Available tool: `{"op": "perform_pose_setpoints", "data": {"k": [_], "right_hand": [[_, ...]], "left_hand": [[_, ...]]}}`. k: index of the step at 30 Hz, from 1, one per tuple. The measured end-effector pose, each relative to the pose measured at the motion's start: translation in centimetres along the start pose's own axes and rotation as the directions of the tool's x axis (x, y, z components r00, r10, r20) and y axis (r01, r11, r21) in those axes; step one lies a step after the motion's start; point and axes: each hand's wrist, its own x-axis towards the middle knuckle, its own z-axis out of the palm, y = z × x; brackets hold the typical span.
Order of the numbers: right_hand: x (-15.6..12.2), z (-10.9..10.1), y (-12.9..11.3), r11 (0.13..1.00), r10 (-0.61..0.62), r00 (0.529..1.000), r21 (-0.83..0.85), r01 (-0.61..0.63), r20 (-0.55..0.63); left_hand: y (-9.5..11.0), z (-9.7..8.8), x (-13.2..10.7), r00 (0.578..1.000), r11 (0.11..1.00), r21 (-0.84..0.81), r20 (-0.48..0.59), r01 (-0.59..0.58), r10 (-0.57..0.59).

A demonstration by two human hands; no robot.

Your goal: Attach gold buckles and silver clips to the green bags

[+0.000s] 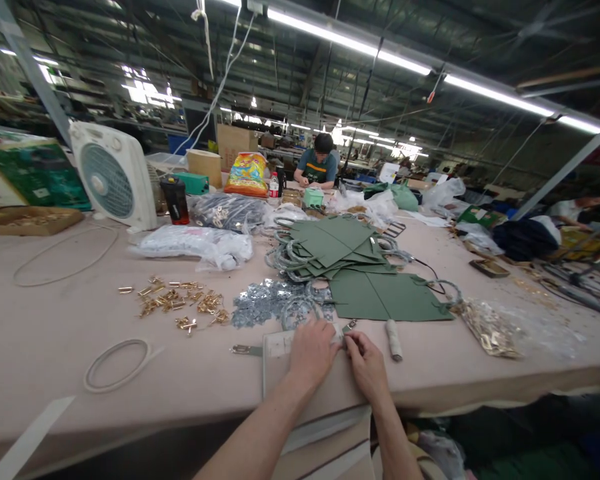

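My left hand point(311, 353) rests palm down on a beige fabric piece point(280, 363) at the table's front edge, fingers curled over its top edge. My right hand point(367, 365) is beside it, fingers pinched together on a small metal clasp point(349, 327) at the fabric's upper right corner. Just beyond my hands lie a heap of small silver metal pieces point(263, 303) and a clear coiled ring point(300, 310). A stack of green fabric bag panels point(355, 263) spreads behind that.
Gold metal fittings point(180, 303) are scattered left of centre. A white roll point(393, 339) lies right of my hands. A white fan point(114, 175), plastic bags point(200, 243) and boxes stand at the back. A person point(317, 167) works at the table's far end.
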Motion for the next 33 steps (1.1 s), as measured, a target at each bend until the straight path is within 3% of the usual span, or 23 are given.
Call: {"op": "perform_pose_setpoints", "data": {"k": [15,25,28,33], "right_hand": [[-0.2,0.1,-0.8,1.000,-0.026,1.000,0.002,0.026,-0.009],[1.0,-0.2,-0.2,0.971,0.064,0.998,0.233,-0.057,-0.025],[1.5,-0.5,-0.8,0.972,0.030,0.999,0.233,-0.023,-0.024],[2.0,-0.5,-1.5,0.979,-0.077,0.993,0.197,0.058,0.091]], "left_hand": [[0.2,-0.2,0.1,0.999,0.999,0.021,0.013,-0.030,0.030],[-0.5,-0.4,-0.3,1.000,0.998,-0.058,0.008,-0.010,0.010],[-0.6,-0.3,-0.4,1.000,0.998,-0.065,-0.003,0.006,-0.006],[-0.7,0.2,-0.3,1.000,0.997,-0.077,-0.014,0.003,-0.004]]}}
